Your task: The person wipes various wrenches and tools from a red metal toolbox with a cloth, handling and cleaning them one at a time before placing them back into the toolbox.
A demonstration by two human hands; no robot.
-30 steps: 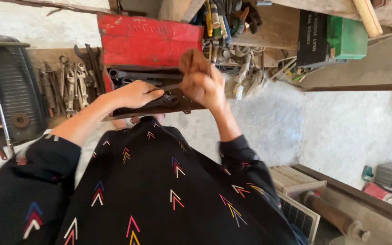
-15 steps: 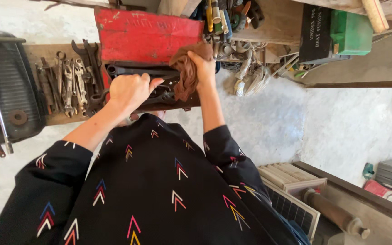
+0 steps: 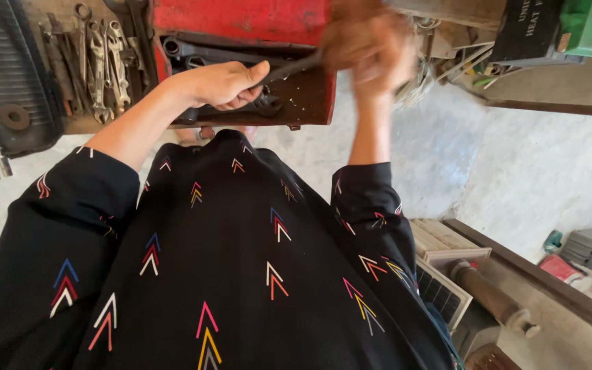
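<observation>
Wiping step, by the look. Left hand [image 3: 222, 83] gripped tool [image 3: 289, 66] tight over red toolbox [image 3: 241, 20], far centre. Right hand [image 3: 378, 62], blurred, clutched brown rag [image 3: 358, 31] at tool's tip. Next stroke wanted steady hold.

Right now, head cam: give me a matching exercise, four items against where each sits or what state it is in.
Items
1. left hand
2. right hand
3. brown rag
4. loose spanners

Place or state
A. lying in a row on the wooden board left of the red toolbox
B. motion-blurred, raised, gripping cloth
C. closed on one end of a dark metal tool over the open toolbox
D. bunched in the blurred hand, at the tool's other end

Pairs: 1-C, 2-B, 3-D, 4-A
</observation>
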